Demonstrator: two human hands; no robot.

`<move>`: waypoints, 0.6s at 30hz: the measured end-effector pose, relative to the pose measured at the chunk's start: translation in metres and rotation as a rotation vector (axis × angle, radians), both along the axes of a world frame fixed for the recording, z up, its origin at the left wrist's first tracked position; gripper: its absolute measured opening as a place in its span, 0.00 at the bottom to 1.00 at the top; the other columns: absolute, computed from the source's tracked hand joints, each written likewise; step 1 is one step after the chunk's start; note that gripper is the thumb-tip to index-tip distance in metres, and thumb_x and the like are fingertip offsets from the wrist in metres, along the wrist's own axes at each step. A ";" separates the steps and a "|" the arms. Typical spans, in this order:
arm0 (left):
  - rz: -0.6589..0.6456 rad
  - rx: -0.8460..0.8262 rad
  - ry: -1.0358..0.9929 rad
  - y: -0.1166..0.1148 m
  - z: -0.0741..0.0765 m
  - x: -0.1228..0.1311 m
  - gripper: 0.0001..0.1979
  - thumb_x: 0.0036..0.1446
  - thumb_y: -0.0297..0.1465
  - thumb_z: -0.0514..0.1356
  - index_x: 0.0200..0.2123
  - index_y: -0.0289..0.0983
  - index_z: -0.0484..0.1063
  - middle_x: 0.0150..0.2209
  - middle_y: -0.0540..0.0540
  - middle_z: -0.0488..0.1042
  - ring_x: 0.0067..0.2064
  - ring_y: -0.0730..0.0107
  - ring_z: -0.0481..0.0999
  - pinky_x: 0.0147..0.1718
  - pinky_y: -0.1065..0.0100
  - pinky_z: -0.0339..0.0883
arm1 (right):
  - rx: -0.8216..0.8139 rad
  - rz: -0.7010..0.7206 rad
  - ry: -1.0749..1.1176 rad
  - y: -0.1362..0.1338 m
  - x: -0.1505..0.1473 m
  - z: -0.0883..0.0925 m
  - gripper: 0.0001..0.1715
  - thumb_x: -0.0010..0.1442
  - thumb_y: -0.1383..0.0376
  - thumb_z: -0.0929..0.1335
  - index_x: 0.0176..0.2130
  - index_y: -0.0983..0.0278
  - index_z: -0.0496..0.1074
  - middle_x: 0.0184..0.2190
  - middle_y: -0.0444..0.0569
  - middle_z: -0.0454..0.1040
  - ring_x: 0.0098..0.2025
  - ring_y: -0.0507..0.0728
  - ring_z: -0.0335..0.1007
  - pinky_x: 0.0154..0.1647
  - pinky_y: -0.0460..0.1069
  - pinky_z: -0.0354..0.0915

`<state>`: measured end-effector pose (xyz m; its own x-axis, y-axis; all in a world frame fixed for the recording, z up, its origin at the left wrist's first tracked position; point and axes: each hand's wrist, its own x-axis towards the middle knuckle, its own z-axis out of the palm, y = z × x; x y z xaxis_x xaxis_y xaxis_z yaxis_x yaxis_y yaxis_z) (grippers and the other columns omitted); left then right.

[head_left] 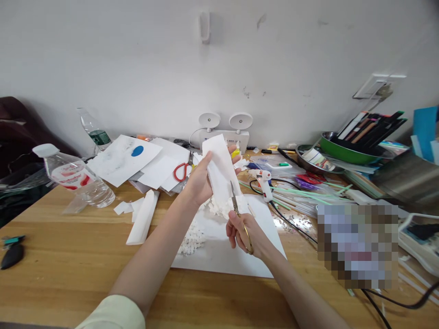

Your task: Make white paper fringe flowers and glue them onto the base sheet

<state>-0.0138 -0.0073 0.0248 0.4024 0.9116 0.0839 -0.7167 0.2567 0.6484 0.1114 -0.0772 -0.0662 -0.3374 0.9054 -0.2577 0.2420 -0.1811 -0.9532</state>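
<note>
My left hand point(200, 180) is closed round a folded strip of white paper point(219, 167), holding it upright above the table. My right hand point(243, 230) grips a pair of gold-handled scissors point(238, 212), whose blades point up into the lower edge of the strip. Below them a white sheet point(226, 251) lies on the wooden table point(68, 265), with heaps of small white paper cuttings point(192, 240) on it.
Two plastic water bottles point(77, 178) stand at the left. Loose white papers point(126, 157), red-handled scissors point(181, 171) and a folded paper piece point(142, 224) lie behind. A glue gun point(264, 183), green straws, bowls with pens point(350, 151) and cables crowd the right.
</note>
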 end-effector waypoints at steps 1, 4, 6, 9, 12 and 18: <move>0.003 0.000 0.000 0.000 0.000 0.000 0.21 0.59 0.35 0.47 0.54 0.35 0.60 0.51 0.40 0.68 0.53 0.57 0.65 0.52 0.55 0.57 | -0.002 -0.001 0.004 0.000 0.000 0.000 0.37 0.51 0.39 0.52 0.17 0.66 0.61 0.08 0.44 0.63 0.06 0.44 0.47 0.08 0.42 0.44; -0.006 -0.003 -0.002 0.001 0.000 0.000 0.21 0.59 0.35 0.47 0.53 0.34 0.60 0.51 0.40 0.67 0.53 0.57 0.65 0.53 0.55 0.57 | -0.018 0.006 0.005 0.000 0.000 0.001 0.38 0.50 0.38 0.52 0.16 0.66 0.60 0.08 0.44 0.62 0.06 0.44 0.47 0.08 0.42 0.44; -0.014 -0.014 -0.010 0.002 -0.001 -0.001 0.21 0.59 0.35 0.46 0.54 0.34 0.60 0.51 0.40 0.67 0.53 0.57 0.65 0.53 0.55 0.57 | -0.027 0.016 0.003 0.000 0.000 0.001 0.38 0.49 0.37 0.52 0.16 0.66 0.60 0.07 0.44 0.62 0.05 0.44 0.47 0.07 0.42 0.44; -0.020 -0.014 -0.020 0.003 -0.001 -0.001 0.21 0.59 0.35 0.46 0.54 0.34 0.59 0.51 0.40 0.67 0.53 0.57 0.65 0.53 0.55 0.56 | -0.038 0.026 0.002 0.000 0.000 0.001 0.39 0.48 0.36 0.52 0.16 0.66 0.60 0.07 0.44 0.62 0.05 0.44 0.46 0.07 0.42 0.44; -0.028 0.004 -0.021 0.003 -0.002 -0.002 0.21 0.59 0.34 0.46 0.54 0.34 0.59 0.51 0.40 0.67 0.53 0.58 0.65 0.53 0.55 0.56 | -0.028 0.027 0.011 0.000 0.000 -0.001 0.39 0.48 0.36 0.52 0.16 0.66 0.60 0.07 0.43 0.61 0.05 0.44 0.46 0.07 0.42 0.43; -0.028 0.022 -0.019 0.003 -0.002 -0.002 0.21 0.60 0.35 0.46 0.54 0.34 0.59 0.50 0.39 0.68 0.52 0.58 0.66 0.52 0.55 0.57 | -0.022 0.047 0.063 0.001 0.000 -0.003 0.39 0.48 0.36 0.53 0.16 0.67 0.61 0.07 0.44 0.61 0.05 0.44 0.46 0.06 0.42 0.43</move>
